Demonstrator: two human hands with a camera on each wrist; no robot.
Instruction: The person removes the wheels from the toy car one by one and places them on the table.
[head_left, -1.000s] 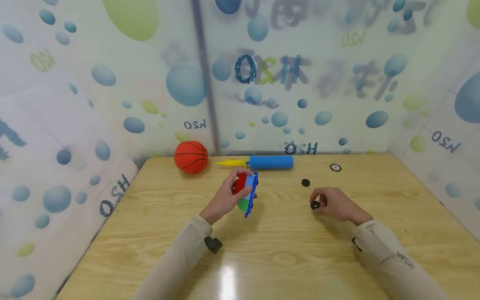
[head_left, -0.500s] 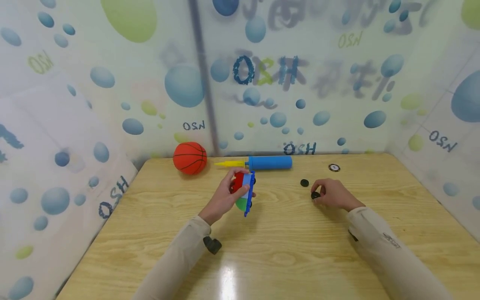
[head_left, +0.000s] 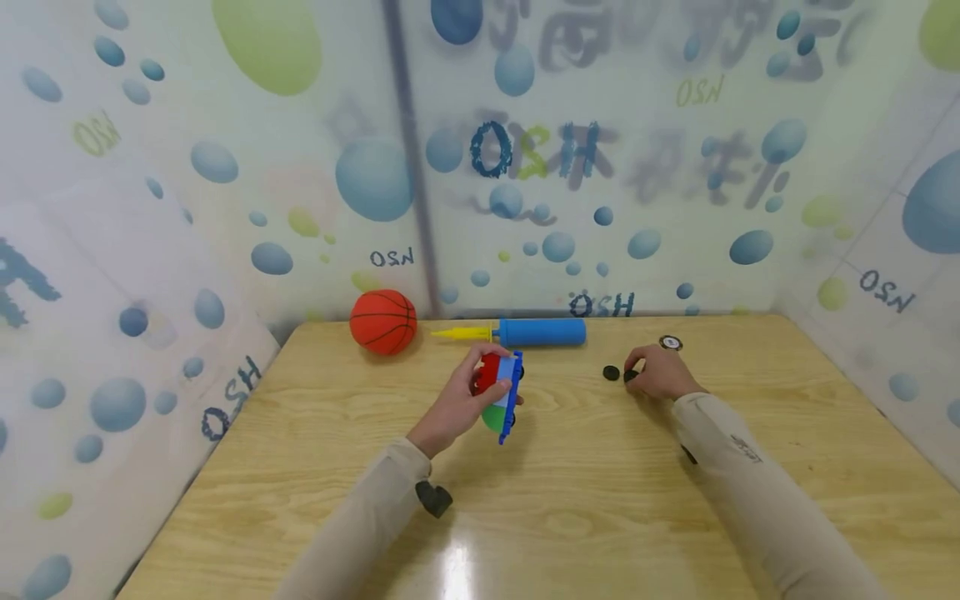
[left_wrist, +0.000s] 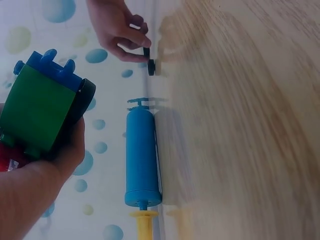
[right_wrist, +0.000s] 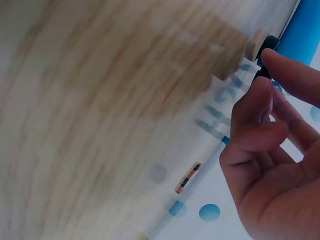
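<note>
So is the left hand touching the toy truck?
Touching. The left wrist view shows the left hand wrapped around the toy truck, and the head view shows its fingers curled over it.

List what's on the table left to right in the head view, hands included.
Orange basketball → left hand holding the toy block car → blue air pump → loose black wheel → right hand → round disc.
</note>
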